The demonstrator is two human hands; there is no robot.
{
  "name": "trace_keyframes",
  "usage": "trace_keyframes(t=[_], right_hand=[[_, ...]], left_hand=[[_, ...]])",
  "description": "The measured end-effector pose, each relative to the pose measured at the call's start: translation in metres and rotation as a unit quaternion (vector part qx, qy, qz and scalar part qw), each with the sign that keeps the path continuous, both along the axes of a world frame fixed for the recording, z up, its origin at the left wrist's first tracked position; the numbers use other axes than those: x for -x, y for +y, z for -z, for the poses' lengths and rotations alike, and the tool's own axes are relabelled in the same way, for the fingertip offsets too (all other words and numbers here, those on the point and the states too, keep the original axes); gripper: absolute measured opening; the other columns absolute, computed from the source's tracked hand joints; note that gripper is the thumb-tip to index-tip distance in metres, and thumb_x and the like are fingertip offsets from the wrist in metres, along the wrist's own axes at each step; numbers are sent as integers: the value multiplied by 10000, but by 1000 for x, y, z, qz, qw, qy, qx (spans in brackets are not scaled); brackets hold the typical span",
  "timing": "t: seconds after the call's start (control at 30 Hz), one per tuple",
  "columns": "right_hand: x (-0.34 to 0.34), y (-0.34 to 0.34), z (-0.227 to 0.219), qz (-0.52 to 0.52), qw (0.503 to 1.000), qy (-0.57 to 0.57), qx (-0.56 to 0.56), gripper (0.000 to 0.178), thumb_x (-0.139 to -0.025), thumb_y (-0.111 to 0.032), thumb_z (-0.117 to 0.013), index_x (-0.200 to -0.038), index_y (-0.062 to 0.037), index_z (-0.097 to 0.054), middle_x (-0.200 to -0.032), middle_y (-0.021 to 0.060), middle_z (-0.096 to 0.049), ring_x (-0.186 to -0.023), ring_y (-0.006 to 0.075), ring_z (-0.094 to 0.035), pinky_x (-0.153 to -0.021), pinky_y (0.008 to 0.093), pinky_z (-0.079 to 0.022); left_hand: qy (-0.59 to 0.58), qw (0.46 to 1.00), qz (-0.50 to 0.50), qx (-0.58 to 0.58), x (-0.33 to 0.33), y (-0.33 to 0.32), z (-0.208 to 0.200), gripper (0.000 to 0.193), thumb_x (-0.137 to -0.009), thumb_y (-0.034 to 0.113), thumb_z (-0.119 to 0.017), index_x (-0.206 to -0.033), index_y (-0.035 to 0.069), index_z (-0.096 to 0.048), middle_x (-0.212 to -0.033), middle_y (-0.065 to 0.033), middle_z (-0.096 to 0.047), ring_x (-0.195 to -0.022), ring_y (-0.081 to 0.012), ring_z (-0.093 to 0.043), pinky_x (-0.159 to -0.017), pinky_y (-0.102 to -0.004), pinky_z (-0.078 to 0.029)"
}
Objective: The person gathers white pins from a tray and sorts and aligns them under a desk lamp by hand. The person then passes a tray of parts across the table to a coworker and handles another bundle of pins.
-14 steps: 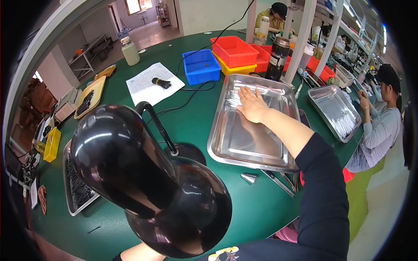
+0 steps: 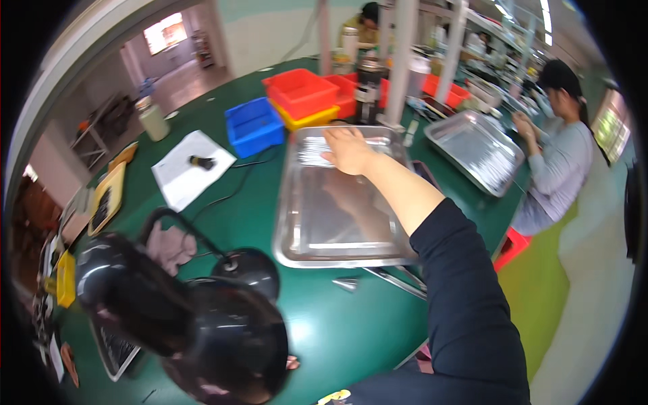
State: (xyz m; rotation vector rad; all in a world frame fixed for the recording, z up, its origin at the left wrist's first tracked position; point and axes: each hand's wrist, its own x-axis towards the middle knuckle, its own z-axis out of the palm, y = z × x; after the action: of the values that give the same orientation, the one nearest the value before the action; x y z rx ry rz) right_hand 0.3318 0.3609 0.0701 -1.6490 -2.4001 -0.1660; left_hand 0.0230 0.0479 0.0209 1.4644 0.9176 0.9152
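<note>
My right hand (image 2: 347, 150) reaches into a shallow metal tray (image 2: 287, 236) and lies palm down at its far end. Its fingers are stretched out over a row of thin, silvery-white sticks (image 2: 312, 152), touching or just above their right end. The sticks lie side by side near the tray's far left corner. Only a small bit of my left hand (image 2: 292, 362) shows past the edge of a black desk lamp (image 2: 236, 337); the lamp hides the rest, so its fingers cannot be made out.
Blue (image 2: 255, 127) and red (image 2: 300, 93) bins and a dark flask (image 2: 368, 91) stand beyond the tray. Left are a paper sheet (image 2: 182, 179) with a dark bundle and a pink cloth (image 2: 169, 246). Tools (image 2: 398, 283) lie in front; a person (image 2: 557, 148) sits right by another tray (image 2: 472, 145).
The view has shifted, so the table's things sit further left and the pink cloth behind the lamp shows. My right hand stays at the sticks, its fingers closer together. My left forearm is now out of sight.
</note>
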Motion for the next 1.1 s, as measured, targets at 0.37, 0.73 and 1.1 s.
trace_keyframes(t=[0.37,0.73,1.1], right_hand=[[-275,-142,-65,335,942,-8,-19,220,-649,-177,-550,-770,-10,-627,-807,207,-596,-787,328,-583,-727,400,-456],[-325,-125,-39,411,900,-77,125,341,-500,-224,-663,-740,17,-646,-831,205,-608,-799,306,-600,-710,350,-485],[-311,-134,-28,451,891,-17,54,307,-593,-109,-588,-863,36,-613,-928,220,-586,-896,311,-573,-782,353,-458]], left_hand=[[88,992,-46,-81,-16,-2,-24,72,-766,-30,-509,-722,-49,-563,-625,-125,-585,-571,-185,-596,-563,-267,-491],[123,983,-102,-92,-18,-5,-11,79,-765,-56,-481,-729,-47,-550,-610,-106,-567,-529,-149,-571,-523,-251,-489],[109,986,-87,-87,-17,-3,-11,72,-779,-39,-496,-739,-37,-555,-613,-98,-572,-536,-145,-576,-527,-248,-486]])
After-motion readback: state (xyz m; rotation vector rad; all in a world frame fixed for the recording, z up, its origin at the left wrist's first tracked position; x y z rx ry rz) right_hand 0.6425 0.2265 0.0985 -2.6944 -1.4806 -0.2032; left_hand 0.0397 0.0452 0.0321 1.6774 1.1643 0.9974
